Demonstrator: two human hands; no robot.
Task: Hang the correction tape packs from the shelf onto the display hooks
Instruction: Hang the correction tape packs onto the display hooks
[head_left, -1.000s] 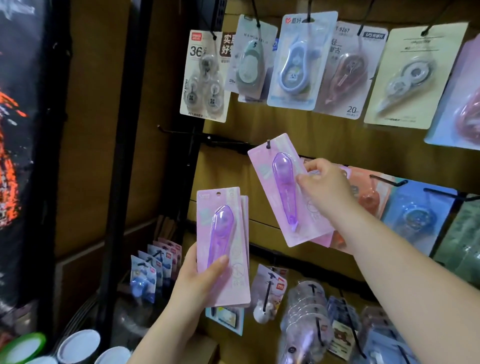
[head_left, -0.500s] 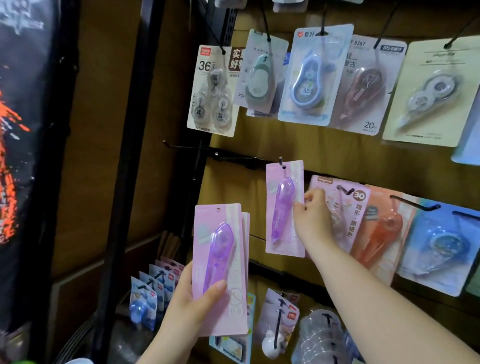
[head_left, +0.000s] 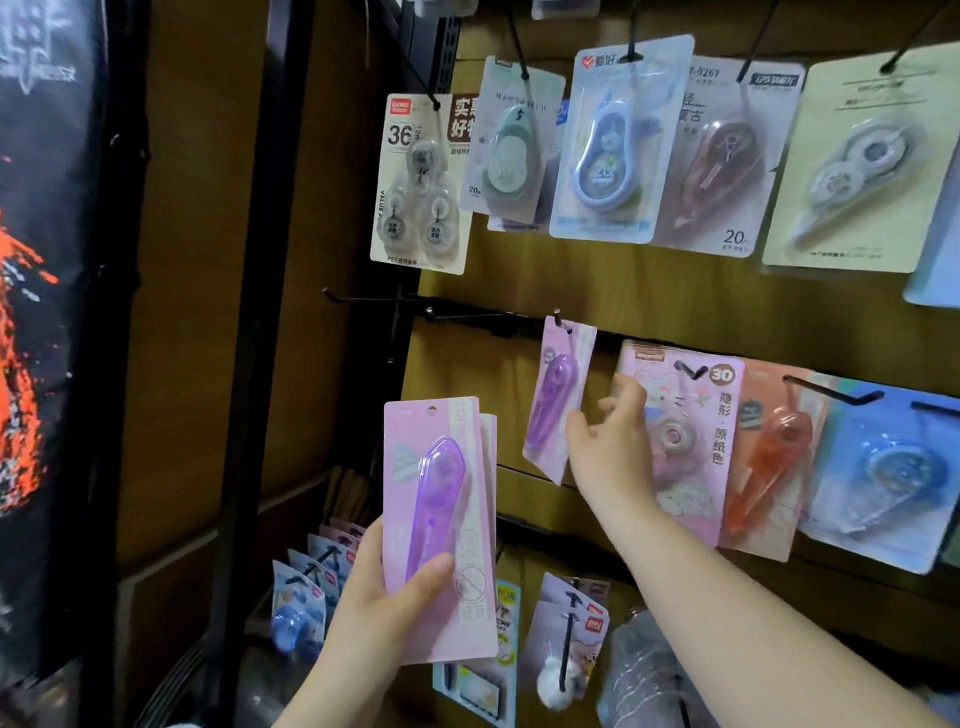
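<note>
My left hand (head_left: 384, 618) grips a small stack of pink cards, each with a purple correction tape; the front pack (head_left: 439, 525) stands upright at lower centre. A matching pink pack (head_left: 558, 400) hangs on a black display hook (head_left: 557, 316) in the middle row, turned edge-on and tilted. My right hand (head_left: 608, 441) is right beside that pack's lower edge, fingers spread; its fingertips are at the card, and contact is unclear.
Other tape packs hang in the top row (head_left: 613, 150) and to the right in the middle row (head_left: 680, 441). An empty black hook (head_left: 363, 300) juts out at the left. More packs hang below (head_left: 569, 639). A black upright post (head_left: 254, 364) stands at left.
My right hand slid the pink pack onto the hook, then loosened its grip; the pack now hangs turned edge-on. The left hand's stack stayed in place.
</note>
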